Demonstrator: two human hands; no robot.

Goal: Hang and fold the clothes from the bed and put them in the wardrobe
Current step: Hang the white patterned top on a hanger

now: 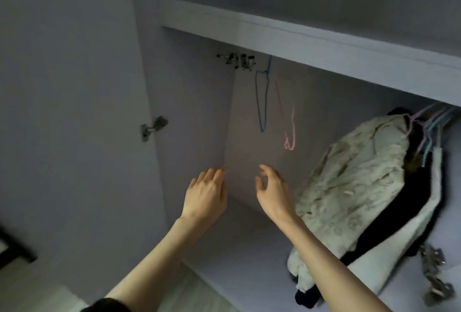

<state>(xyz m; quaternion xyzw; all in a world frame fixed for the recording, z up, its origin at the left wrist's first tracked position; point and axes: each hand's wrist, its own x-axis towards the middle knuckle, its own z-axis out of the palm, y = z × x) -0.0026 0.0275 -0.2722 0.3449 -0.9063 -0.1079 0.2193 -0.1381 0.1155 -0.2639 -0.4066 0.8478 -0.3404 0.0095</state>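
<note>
Both hands reach into the open pale-grey wardrobe (pixel 311 37), left hand (pixel 205 194) and right hand (pixel 273 192) empty, fingers loosely spread. At right hangs a bundle of pale patterned, black and white clothes (pixel 361 187), partly cut off by the frame. A thin blue wire hanger (pixel 262 97) and what may be a pink hanger (pixel 290 134) hang blurred at the far left. No writing is legible.

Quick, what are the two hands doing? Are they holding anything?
Left hand: open, fingers relaxed, holding nothing.
Right hand: open, fingers loosely curled, holding nothing.
</note>
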